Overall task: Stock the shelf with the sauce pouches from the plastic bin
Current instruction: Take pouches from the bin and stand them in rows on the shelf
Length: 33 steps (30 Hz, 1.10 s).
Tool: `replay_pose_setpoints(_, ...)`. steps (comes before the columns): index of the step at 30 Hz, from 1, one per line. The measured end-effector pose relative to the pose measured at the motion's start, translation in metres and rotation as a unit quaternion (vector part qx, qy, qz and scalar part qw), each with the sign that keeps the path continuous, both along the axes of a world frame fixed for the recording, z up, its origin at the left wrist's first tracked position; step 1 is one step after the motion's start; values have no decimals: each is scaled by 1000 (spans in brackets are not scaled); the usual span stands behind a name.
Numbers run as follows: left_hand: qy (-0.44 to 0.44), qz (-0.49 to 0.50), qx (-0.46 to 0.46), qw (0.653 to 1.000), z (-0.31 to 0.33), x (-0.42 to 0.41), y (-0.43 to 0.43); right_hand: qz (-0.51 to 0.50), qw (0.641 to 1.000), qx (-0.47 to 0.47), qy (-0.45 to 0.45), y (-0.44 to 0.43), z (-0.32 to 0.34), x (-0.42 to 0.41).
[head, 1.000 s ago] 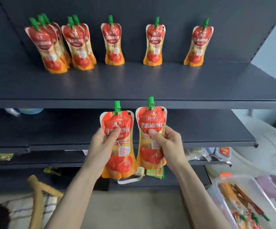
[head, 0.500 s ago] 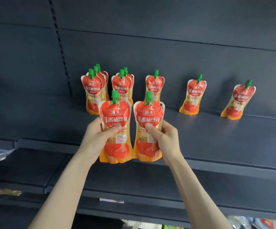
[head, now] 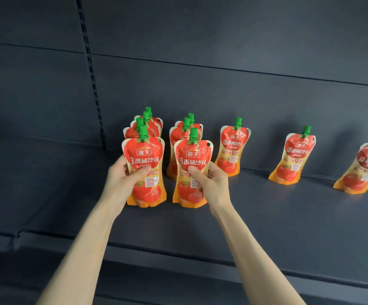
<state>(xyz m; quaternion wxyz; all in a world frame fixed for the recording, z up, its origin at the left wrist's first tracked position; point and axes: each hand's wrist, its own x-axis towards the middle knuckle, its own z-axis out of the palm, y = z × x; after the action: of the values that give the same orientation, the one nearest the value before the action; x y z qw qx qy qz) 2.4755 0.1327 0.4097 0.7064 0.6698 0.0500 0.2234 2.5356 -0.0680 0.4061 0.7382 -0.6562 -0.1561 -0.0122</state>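
A dark grey metal shelf [head: 277, 216] runs across the view, its back panel rising behind. Along the back edge stand tomato sauce pouches: a left stack [head: 151, 126], a second stack [head: 184, 130], then single pouches [head: 233, 148], [head: 294, 157] spaced toward the right end, the last one [head: 363, 168] blurred. Two bare forearms reach in from the front edge. The left hand [head: 121, 179] is closed around the left pouch [head: 145, 172] at its narrow waist; the right hand [head: 215, 183] grips the right pouch [head: 192, 172] the same way. Both pouches sit upright just in front of the stacks, long axis vertical, green spout caps up, labels facing the front edge; whether their bases touch the shelf is unclear. They look like soft, glossy film, fairly light, likely to sag or slip, so the pinched waist seems the safest hold.
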Motion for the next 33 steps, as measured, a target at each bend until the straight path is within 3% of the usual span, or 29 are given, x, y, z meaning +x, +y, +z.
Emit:
replay_pose_setpoints(8,-5,-62,6,998,-8,25,41,-51,998,-20,-9,37,-5,20)
replay_pose_setpoints(13,18,-99,19,995,-35,22,51,-60,995,-85,-4,34,-30,16)
replay_pose_setpoints(22,5,-49,81,996,-48,25,56,-115,972,-202,-35,38,-44,13)
replay_pose_setpoints(33,-7,-32,108,994,-54,25,58,-121,964,-237,-30,44,-45,13)
